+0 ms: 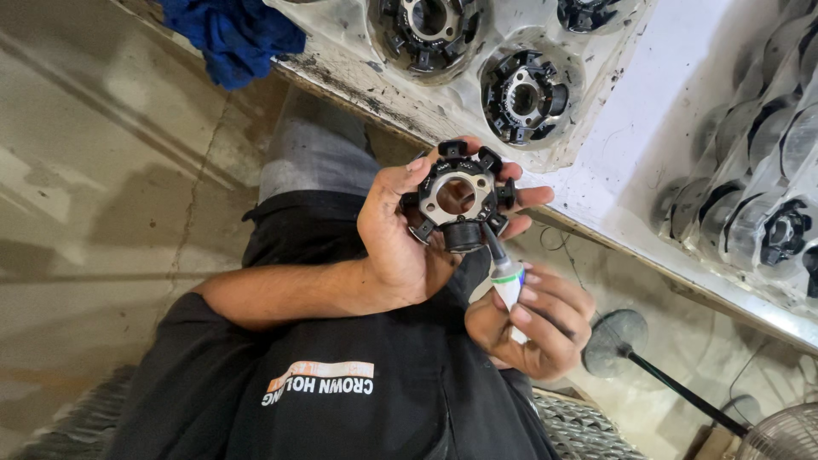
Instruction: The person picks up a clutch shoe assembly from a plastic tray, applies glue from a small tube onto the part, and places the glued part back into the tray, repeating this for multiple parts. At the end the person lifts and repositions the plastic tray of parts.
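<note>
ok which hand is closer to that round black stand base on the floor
Right. The right hand, gripping a screwdriver, is just beside the stand base; the left hand is farther off, up and left, holding the black stator ring.

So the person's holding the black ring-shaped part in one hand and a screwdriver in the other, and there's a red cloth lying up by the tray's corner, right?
Not quite: the cloth is blue, not red, as the head view shows. The rest holds. The left hand holds the black ring-shaped part, the right hand grips a screwdriver with its tip at the part, and the cloth lies by the corner of the tray.
</note>
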